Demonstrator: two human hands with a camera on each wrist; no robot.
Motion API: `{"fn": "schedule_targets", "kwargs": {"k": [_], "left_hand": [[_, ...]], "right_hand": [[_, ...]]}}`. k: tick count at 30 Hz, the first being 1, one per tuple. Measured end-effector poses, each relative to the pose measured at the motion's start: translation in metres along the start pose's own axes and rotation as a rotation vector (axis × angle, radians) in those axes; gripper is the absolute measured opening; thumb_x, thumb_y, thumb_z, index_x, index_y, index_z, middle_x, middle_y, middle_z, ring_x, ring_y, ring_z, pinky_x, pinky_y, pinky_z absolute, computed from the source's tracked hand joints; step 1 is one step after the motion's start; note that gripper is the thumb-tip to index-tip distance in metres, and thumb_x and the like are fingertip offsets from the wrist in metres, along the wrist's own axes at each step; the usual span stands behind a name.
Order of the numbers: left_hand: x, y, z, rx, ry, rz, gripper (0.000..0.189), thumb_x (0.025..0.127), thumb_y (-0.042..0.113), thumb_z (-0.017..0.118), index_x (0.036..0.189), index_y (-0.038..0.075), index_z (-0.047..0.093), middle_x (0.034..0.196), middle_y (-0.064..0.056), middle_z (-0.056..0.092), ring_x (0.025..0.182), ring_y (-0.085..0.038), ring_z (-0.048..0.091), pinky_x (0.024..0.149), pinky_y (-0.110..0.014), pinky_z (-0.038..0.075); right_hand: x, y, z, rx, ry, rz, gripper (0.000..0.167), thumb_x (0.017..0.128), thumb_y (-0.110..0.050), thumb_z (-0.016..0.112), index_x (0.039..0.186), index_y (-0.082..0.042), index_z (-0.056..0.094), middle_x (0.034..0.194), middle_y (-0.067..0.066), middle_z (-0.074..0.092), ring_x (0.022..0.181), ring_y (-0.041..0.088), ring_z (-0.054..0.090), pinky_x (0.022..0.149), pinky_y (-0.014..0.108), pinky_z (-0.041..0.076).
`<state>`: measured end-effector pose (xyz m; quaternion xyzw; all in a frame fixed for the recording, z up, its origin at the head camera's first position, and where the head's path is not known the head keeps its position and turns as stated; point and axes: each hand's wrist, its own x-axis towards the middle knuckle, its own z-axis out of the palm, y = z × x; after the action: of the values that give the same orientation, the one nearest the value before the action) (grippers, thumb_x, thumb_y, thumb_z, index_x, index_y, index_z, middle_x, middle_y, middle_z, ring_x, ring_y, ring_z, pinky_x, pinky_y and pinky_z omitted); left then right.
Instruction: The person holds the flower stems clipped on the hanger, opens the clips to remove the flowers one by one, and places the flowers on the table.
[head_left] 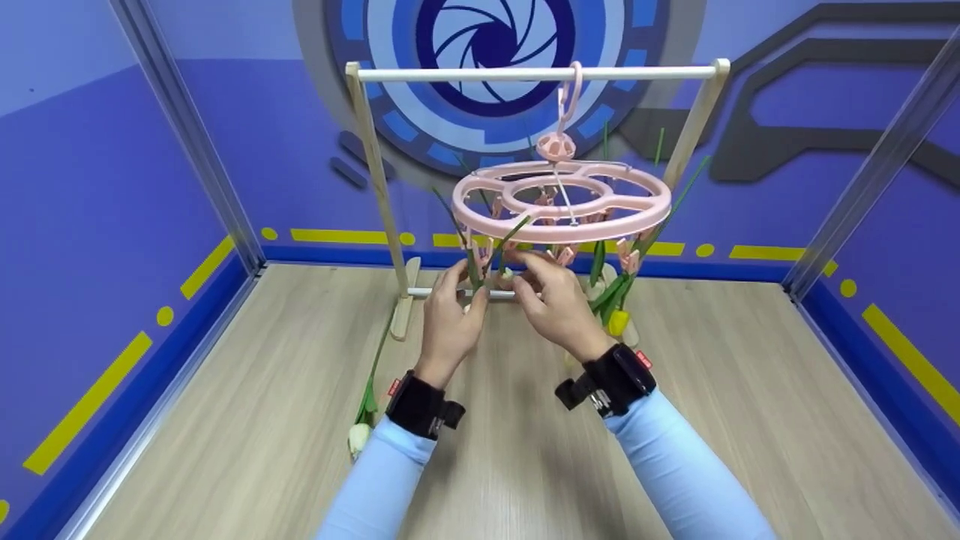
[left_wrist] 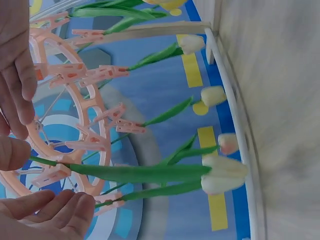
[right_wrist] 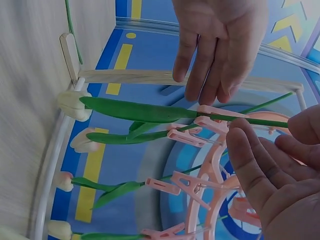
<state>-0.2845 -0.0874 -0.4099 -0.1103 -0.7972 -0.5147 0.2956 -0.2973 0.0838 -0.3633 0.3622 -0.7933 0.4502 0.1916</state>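
A pink round clip hanger (head_left: 555, 234) hangs by its hook from a wooden rack. Several tulips hang head down from its pegs. My left hand (head_left: 452, 319) is beside the front-left peg, its fingers loosely extended. Facing it from the other side is my right hand (head_left: 559, 304), fingers apart and slightly bent. Between the hands hangs a white tulip (left_wrist: 225, 175), its stem in a pink peg (right_wrist: 212, 111). The stem's upper end passes close to the thumbs in both wrist views; whether a thumb touches it I cannot tell.
A loose white tulip (head_left: 360, 439) lies on the wooden table (head_left: 300, 390) left of my left forearm. The rack's top bar (head_left: 465, 74) and side posts frame the hanger. At the right hangs a yellow tulip (head_left: 618, 322). Blue patterned walls stand at the back and sides.
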Motion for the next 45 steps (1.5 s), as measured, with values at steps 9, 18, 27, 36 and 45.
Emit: {"fn": "schedule_targets", "kwargs": {"k": [9, 18, 27, 36, 45], "left_hand": [[0.012, -0.004, 0.005, -0.091, -0.054, -0.105, 0.043, 0.100, 0.014, 0.069, 0.137, -0.006, 0.059, 0.133, -0.025, 0.063, 0.124, -0.037, 0.063, 0.097, -0.051, 0.054], [0.014, -0.009, 0.009, -0.097, -0.135, -0.140, 0.034, 0.102, 0.011, 0.063, 0.132, -0.005, 0.062, 0.129, -0.024, 0.066, 0.122, -0.038, 0.063, 0.096, -0.050, 0.053], [0.014, -0.008, 0.013, -0.090, -0.141, -0.127, 0.023, 0.101, 0.010, 0.063, 0.119, -0.002, 0.070, 0.114, -0.019, 0.072, 0.111, -0.034, 0.067, 0.094, -0.049, 0.053], [0.012, -0.007, 0.010, -0.102, -0.166, -0.150, 0.018, 0.104, 0.011, 0.061, 0.113, -0.001, 0.071, 0.110, -0.017, 0.072, 0.102, -0.030, 0.068, 0.087, -0.042, 0.054], [0.008, -0.009, 0.003, -0.120, -0.209, -0.138, 0.026, 0.106, 0.011, 0.057, 0.123, -0.004, 0.071, 0.114, -0.019, 0.072, 0.106, -0.033, 0.069, 0.093, -0.046, 0.055]], "right_hand": [[0.013, 0.002, 0.002, -0.007, 0.003, 0.057, 0.030, 0.100, 0.004, 0.050, 0.126, 0.008, 0.065, 0.101, 0.021, 0.073, 0.077, 0.026, 0.068, 0.066, 0.029, 0.051], [0.017, 0.006, 0.000, -0.036, -0.021, 0.116, 0.037, 0.101, 0.001, 0.053, 0.136, 0.004, 0.063, 0.103, 0.018, 0.072, 0.079, 0.024, 0.068, 0.070, 0.036, 0.054], [0.017, 0.008, -0.001, -0.036, -0.041, 0.151, 0.038, 0.102, -0.001, 0.054, 0.139, 0.000, 0.062, 0.115, 0.019, 0.070, 0.082, 0.024, 0.065, 0.071, 0.036, 0.053], [0.016, 0.010, -0.004, -0.030, -0.035, 0.129, 0.041, 0.100, 0.000, 0.056, 0.141, 0.001, 0.060, 0.107, 0.019, 0.073, 0.086, 0.028, 0.071, 0.074, 0.041, 0.057], [0.015, 0.013, -0.012, -0.034, -0.052, 0.149, 0.039, 0.100, 0.000, 0.057, 0.139, 0.003, 0.061, 0.107, 0.019, 0.074, 0.087, 0.029, 0.072, 0.075, 0.041, 0.056]]}}
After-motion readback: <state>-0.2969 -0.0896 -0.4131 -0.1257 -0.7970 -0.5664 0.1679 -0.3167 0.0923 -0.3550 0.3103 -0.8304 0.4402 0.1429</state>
